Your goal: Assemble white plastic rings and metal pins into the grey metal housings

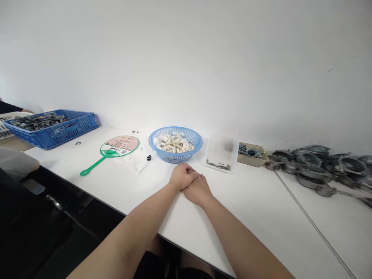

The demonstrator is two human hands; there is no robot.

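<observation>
Two bare hands rest folded together on the white table point(247, 217), the left hand point(182, 177) lapped over the right hand point(199, 189); their fingers are partly hidden, so I cannot tell how far each one is closed; just beyond them stands a round blue basket point(175, 156), heaped with white ring-shaped pieces point(171, 143); to its right lies a clear plastic box point(220, 149) with thin dark strips point(218, 166) near its front end, then a tan tray point(251, 161) of metal parts; farther right, grey metal fittings point(312, 170) lie heaped on the table; left of the basket are a small black part point(149, 158) and a round fan point(120, 145) with a green handle; at far left, a blue crate point(55, 138) holds many dark parts point(42, 121).
</observation>
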